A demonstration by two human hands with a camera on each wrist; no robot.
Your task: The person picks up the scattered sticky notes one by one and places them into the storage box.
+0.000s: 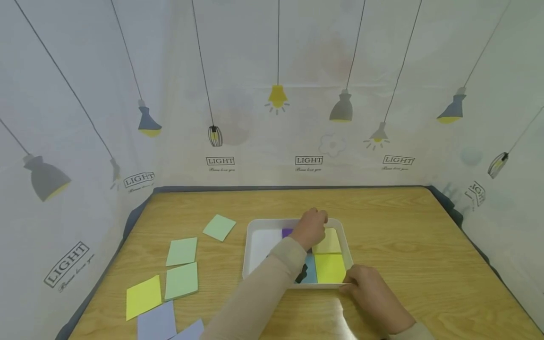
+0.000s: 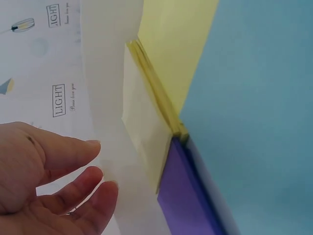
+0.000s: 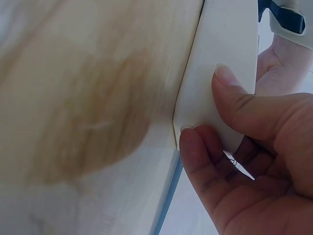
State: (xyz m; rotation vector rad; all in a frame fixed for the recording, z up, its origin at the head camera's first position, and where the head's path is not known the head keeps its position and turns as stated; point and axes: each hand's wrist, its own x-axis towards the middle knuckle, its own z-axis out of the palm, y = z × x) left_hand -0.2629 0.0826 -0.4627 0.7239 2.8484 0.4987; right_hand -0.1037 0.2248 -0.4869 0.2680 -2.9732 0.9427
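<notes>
A shallow white tray (image 1: 260, 245) lies on the table and holds square sticky-note pads. Its right half has a pale yellow pad (image 1: 332, 242) at the back, a bright yellow pad (image 1: 330, 268) in front, and a blue pad (image 1: 312, 270) beside that. Part of a purple pad (image 1: 286, 232) shows by my left hand (image 1: 310, 229), which reaches over the tray's back side. In the left wrist view that hand's fingers (image 2: 100, 200) are loosely bent beside the pale yellow pad, holding nothing. My right hand (image 1: 374, 293) grips the tray's front right corner between thumb and fingers.
Left of the tray lie several loose squares: green ones (image 1: 181, 281), a yellow one (image 1: 143, 297) and lavender ones (image 1: 156, 322). A printed cloth (image 1: 263, 174) with lamp drawings encloses the wooden table (image 1: 408, 236) at the back and sides. My left forearm crosses over the tray's front edge.
</notes>
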